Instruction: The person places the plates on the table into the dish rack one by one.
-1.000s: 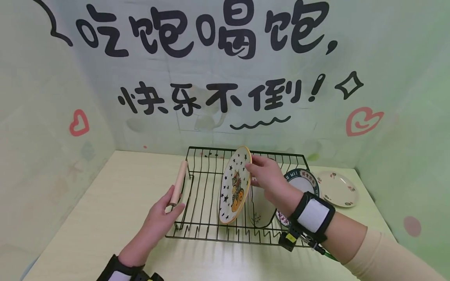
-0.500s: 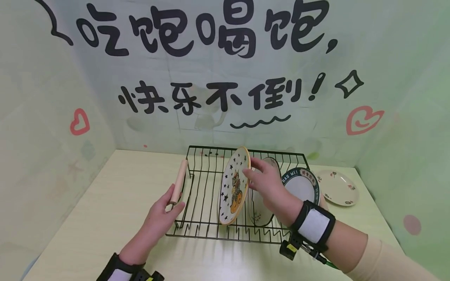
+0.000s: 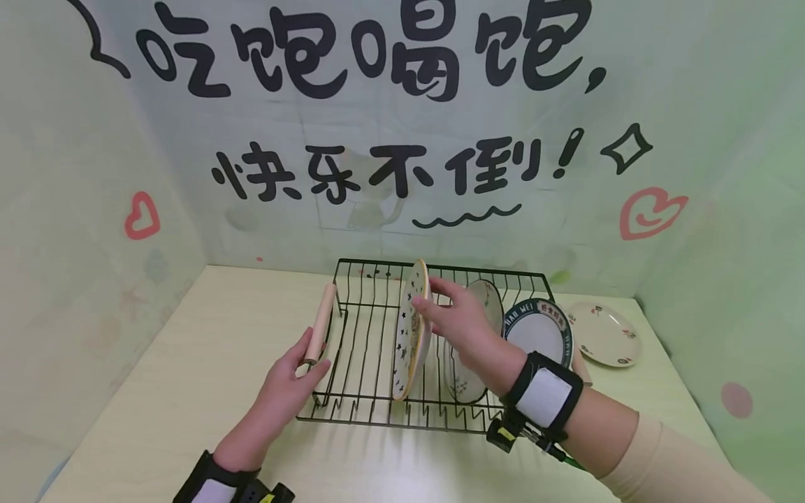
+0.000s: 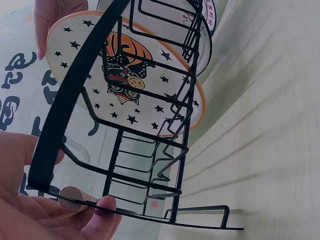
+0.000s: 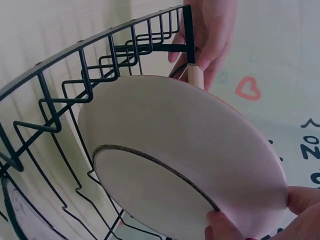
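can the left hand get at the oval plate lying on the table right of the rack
Probably not: the left hand holds the wooden handle at the left end of the rack, while that oval plate lies beyond the opposite end, with the right hand and star-patterned plate in between.

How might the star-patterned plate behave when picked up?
The star-patterned plate is probably stiff: it shows no bend where the right hand pinches it. Its smooth underside might slip. Held on edge in the wire rack, it could tip if released.
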The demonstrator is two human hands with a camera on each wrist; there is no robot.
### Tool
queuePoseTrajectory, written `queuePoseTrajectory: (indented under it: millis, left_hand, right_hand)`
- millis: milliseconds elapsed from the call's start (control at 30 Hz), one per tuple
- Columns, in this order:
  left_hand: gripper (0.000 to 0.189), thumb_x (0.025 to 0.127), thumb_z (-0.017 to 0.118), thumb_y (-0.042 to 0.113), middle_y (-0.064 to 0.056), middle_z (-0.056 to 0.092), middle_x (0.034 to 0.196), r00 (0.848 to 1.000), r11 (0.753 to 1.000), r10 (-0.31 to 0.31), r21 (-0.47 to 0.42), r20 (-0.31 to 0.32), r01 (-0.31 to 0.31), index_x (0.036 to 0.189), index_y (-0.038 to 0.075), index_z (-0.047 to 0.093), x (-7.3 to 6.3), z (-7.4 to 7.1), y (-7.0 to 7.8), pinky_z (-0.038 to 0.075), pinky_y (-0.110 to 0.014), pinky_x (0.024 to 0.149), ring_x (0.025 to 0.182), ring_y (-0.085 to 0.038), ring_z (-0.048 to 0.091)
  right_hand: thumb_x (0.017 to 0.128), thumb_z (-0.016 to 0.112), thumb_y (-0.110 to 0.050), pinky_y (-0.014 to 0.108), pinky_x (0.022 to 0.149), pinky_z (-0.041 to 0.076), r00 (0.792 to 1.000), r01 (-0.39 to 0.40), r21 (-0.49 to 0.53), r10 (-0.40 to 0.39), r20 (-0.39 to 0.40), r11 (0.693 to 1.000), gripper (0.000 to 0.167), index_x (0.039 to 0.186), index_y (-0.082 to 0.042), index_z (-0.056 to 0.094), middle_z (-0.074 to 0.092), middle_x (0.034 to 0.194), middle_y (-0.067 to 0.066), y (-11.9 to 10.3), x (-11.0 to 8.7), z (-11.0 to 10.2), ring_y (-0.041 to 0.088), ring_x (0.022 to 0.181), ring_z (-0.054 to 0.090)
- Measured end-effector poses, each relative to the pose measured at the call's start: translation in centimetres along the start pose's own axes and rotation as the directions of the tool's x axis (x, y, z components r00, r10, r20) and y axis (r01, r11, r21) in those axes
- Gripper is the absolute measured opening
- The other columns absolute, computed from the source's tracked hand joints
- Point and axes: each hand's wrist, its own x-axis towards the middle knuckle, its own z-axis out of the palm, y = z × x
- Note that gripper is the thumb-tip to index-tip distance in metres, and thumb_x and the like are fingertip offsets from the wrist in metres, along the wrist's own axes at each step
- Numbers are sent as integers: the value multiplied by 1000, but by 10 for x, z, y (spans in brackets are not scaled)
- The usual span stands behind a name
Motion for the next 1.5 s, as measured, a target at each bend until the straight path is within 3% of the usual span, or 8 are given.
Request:
queuePoseTrajectory:
  millis: [200, 433, 667, 900, 1133, 1333, 1500]
  left_hand:
    - [71, 96, 55, 29, -12, 44, 144, 1000, 1000, 5, -26, 3, -5, 153, 15, 14, 1, 3, 0, 40, -38, 92, 131, -28, 36]
    - [70, 97, 55, 27, -11, 45, 143, 1000, 1000, -3, -25, -5, 3, 153, 16, 14, 0, 2, 0, 42, -36, 89, 131, -27, 36]
    - [69, 96, 55, 21, -9, 46, 144, 1000, 999, -15, -44, -18, 14, 153, 14, 15, 0, 1, -1, 41, -23, 66, 126, -25, 37]
    - [69, 97, 54, 23, -11, 46, 143, 1000, 999, -4, -33, -11, 4, 153, 16, 14, 0, 1, -2, 43, -33, 85, 131, -28, 36]
    - [70, 97, 54, 29, -15, 43, 141, 1000, 1000, -2, -23, -8, 2, 153, 17, 14, 0, 1, -1, 43, -31, 83, 122, -26, 43]
    - [70, 97, 55, 30, -13, 45, 141, 1000, 999, -3, -32, -8, 3, 153, 18, 14, -1, 1, -1, 43, -32, 85, 124, -26, 42]
    - [70, 97, 54, 31, -13, 43, 142, 1000, 1000, -2, -28, -4, 2, 153, 18, 13, 0, 1, -1, 41, -35, 89, 126, -26, 40]
  right_hand:
    - [90, 65, -19, 38, 89, 52, 1000, 1, 13, -1, -1, 1000, 58, 142, -11, 42, 43, 142, 9, 1, 0, -2, 24, 104, 63]
    - [95, 53, -11, 43, 94, 49, 1000, -1, 25, 1, -2, 1000, 52, 144, -7, 37, 38, 146, 12, 3, -3, -12, 32, 121, 51]
    - [99, 41, -7, 46, 101, 44, 1000, -1, 20, 1, -3, 1000, 51, 148, -2, 26, 36, 146, 19, 7, -5, -19, 35, 124, 47]
    - [99, 42, -8, 46, 108, 35, 1000, -9, -15, 9, 3, 1000, 52, 148, -3, 26, 35, 146, 19, 7, -5, -20, 33, 129, 42]
    - [94, 52, -9, 50, 110, 31, 999, -29, -44, 28, -22, 999, 63, 150, -4, 21, 35, 146, 20, 6, -6, -19, 36, 132, 38]
    - [93, 49, -6, 50, 111, 28, 998, -55, -43, 54, -14, 998, 76, 153, -9, 1, 14, 157, 15, 4, -7, -20, 35, 140, 25]
    - [90, 48, -1, 52, 113, 23, 997, -71, -44, 70, -12, 997, 78, 152, -8, 2, 14, 155, 19, 4, -7, -19, 37, 140, 23]
